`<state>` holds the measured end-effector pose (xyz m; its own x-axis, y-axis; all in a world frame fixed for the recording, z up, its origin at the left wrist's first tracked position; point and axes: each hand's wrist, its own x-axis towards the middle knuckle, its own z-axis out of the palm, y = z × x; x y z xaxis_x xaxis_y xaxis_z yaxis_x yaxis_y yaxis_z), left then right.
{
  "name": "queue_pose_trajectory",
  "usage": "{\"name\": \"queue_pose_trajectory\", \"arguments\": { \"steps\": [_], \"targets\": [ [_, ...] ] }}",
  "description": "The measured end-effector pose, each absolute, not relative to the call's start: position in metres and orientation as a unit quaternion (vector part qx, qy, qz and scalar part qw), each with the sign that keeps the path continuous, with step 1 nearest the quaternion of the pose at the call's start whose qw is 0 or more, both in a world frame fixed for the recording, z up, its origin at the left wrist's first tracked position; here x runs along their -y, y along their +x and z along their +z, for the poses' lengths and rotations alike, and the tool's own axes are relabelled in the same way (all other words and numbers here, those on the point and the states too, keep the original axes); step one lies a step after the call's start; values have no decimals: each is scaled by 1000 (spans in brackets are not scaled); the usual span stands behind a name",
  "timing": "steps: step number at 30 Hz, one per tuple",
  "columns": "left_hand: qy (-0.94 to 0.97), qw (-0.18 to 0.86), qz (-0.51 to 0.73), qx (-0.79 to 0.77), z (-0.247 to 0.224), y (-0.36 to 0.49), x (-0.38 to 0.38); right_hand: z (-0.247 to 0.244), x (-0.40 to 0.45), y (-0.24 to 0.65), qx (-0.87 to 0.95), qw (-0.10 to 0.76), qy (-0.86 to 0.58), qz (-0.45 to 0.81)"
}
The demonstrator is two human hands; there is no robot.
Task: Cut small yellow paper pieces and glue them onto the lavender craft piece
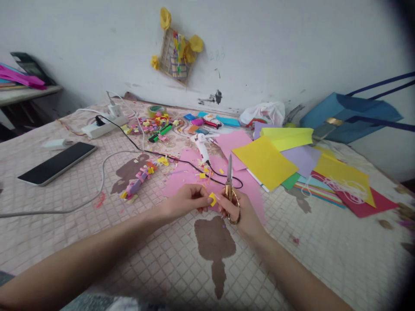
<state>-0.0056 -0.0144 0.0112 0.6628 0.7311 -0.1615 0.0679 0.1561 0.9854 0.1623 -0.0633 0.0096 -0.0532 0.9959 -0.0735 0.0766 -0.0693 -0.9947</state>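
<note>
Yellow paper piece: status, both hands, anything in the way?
Left hand pinching yellow paper piece. Right hand holding scissors, blades pointing away from the person. Black cord looped over pink sheet, just beyond the hands.

1. Nearer than the glue gun (202,149), the left fingers (203,201) partly hide a yellow piece (212,198).
2. Right of the glue gun, dark-blue straps (382,122) are cut off.
3. Left of it, a grey cable (48,213) is cut off.
4. Around it, some scraps (202,176) are too small to tell.

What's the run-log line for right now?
left hand: holding small yellow piece | right hand: holding scissors, tips pointing away | white glue gun: on table, beyond both hands
</note>
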Motion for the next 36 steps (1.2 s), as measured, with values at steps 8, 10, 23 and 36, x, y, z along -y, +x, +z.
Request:
{"name": "queue_pose_trajectory", "arguments": {
  "steps": [8, 10, 23, 36],
  "targets": [
    [599, 689, 251, -322, 15, -6, 14, 8, 61, 165, 535, 438, -531, 490],
    [545, 719, 270, -337, 13, -7, 12, 8, 61, 165, 515, 457, -532, 492],
    [375, 802, 346, -312, 24, -22, -12, 12, 68, 163, 460, 374, -342, 729],
    [380, 803, 361, -284, 15, -28, -23, 12, 68, 162, 445, 365, -332, 748]
  ]
}}
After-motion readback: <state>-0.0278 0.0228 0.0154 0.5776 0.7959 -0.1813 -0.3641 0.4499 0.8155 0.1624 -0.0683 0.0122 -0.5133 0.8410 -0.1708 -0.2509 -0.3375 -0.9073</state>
